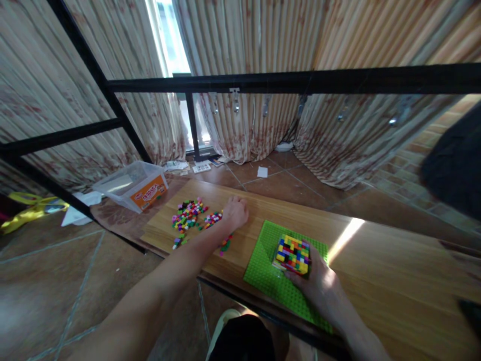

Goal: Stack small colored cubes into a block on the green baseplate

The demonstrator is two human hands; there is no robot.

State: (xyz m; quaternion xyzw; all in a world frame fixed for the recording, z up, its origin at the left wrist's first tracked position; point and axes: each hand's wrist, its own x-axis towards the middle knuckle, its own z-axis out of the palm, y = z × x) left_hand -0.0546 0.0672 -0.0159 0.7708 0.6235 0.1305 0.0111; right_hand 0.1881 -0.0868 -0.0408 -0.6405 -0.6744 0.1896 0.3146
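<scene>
My left hand [236, 211] rests low over the wooden board, at the right edge of a pile of small coloured toy bricks [189, 213]. Its fingers are curled together, and whatever they may pinch is hidden. A square block of stacked toy bricks [292, 254], with a mixed-colour top of yellow, red, blue, black and orange, stands on the green studded baseplate [266, 273]. Around the near right side of that block my right hand [318, 281] is closed, thumb in front and fingers behind. Part of the pile is covered by my left forearm.
A clear plastic box [131, 183] with an orange label stands left of the wooden board [376, 281]. Black metal bars [270, 82] cross in front of the curtains. Papers [202, 168] lie on the tiled floor, and a yellow bag [28, 210] is at far left.
</scene>
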